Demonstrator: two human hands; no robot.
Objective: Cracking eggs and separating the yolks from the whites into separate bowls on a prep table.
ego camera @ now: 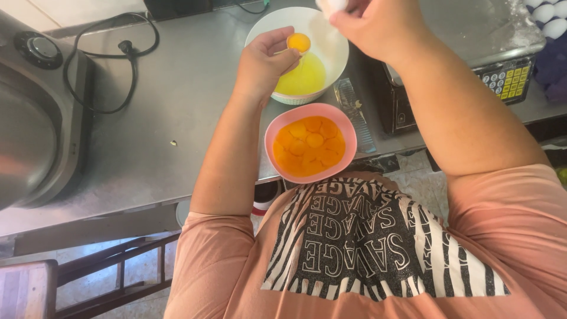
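A steel mixer bowl stood at the left. An egg yolk was cradled in the curled left hand over the white bowl. Yolks filled the pink bowl. An eggshell was pinched in the right hand.

Open steel counter left of the white bowl, black cord and mixer further left, pink bowl at near edge, scale crowding right.
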